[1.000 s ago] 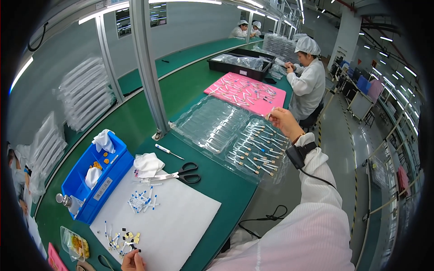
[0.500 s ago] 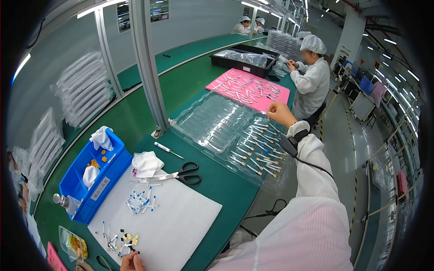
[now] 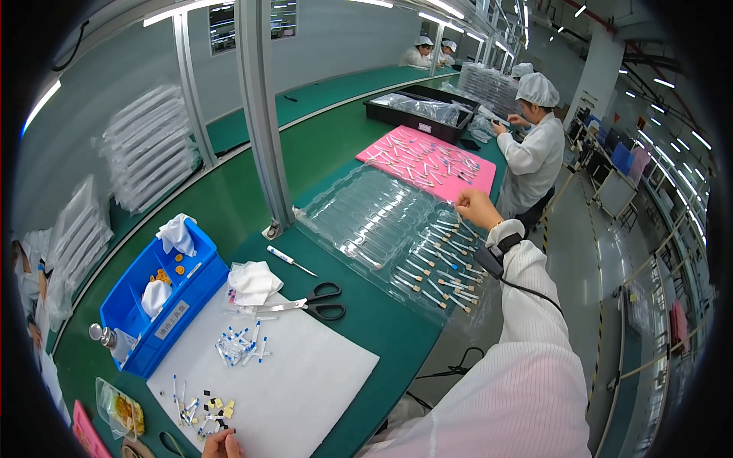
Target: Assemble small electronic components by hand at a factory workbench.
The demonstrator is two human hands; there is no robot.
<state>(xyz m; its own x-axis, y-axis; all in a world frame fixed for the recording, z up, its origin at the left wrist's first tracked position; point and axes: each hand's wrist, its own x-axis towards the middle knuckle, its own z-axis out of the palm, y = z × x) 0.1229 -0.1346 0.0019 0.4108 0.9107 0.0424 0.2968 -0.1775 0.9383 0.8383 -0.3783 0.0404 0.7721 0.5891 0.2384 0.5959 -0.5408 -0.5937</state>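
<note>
My right hand (image 3: 478, 208) is over the far right corner of a clear plastic tray (image 3: 365, 204), its fingertips pinched together. Whatever is between them is too small to make out. In the tray's right part lie rows of small white strips with tan ends (image 3: 437, 259). At the bottom edge, my left hand (image 3: 221, 444) is only partly in view. Its fingertips close on a small black piece (image 3: 232, 432), beside a scatter of blue-and-white strips and black and yellow bits (image 3: 214, 411) on a white sheet (image 3: 305, 382).
Scissors (image 3: 327, 309), a white-handled screwdriver (image 3: 284, 256) and a white cloth (image 3: 254, 283) lie by a blue divided bin (image 3: 169, 320). Beyond the tray is a pink mat (image 3: 405, 162) with many strips. A co-worker (image 3: 534, 145) sits past it. A metal post (image 3: 262, 114) rises from the bench.
The whole view has shifted slightly, so the scene sits a little lower and farther right. My right hand stays pinched at the tray's corner; my left hand keeps its place by the scattered bits.
</note>
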